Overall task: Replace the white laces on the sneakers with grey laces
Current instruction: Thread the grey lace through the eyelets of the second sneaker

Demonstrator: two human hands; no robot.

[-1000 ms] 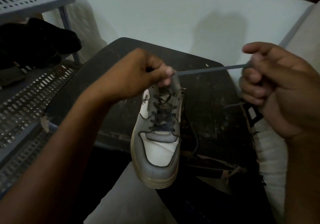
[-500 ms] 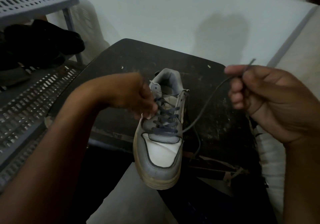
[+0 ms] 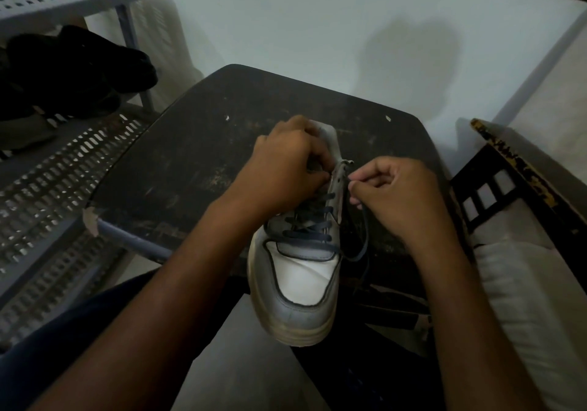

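Since half a second ago the right hand (image 3: 403, 198) is dropping in from well out to the side, now pinching the grey lace (image 3: 360, 245) end right beside the sneaker (image 3: 298, 271)'s upper right eyelets, likely lining it up for threading. The left hand (image 3: 286, 172) is closing over the collar and tongue, seemingly steadying the flap. The sneaker is sitting toe toward the wearer on the worn dark stool (image 3: 197, 156); smooth white toe panel, flat woven lace crossing lower rows, slack loop hanging right.

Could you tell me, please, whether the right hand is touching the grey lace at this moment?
Touching. The head view shows the right hand pinching the end of the grey lace between its fingertips, beside the sneaker's upper eyelets.
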